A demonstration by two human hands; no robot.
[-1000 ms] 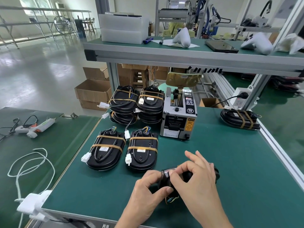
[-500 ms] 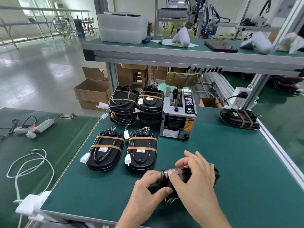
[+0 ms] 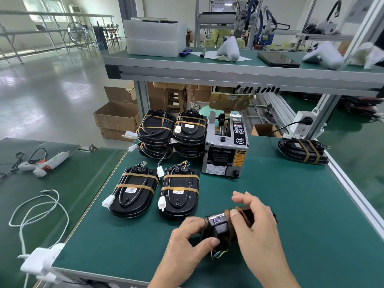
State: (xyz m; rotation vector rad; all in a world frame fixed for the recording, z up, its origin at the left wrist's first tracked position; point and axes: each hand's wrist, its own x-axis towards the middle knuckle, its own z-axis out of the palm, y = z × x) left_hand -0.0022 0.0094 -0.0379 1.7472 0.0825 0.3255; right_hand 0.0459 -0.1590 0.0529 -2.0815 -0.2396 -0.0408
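Two-handed hold in front of the tape dispenser: black module clasped at its near end by the left hand, brown band pinched over it by the right hand, probably light, rigid, slick, best gripped across its hard sides, off the loose wires.
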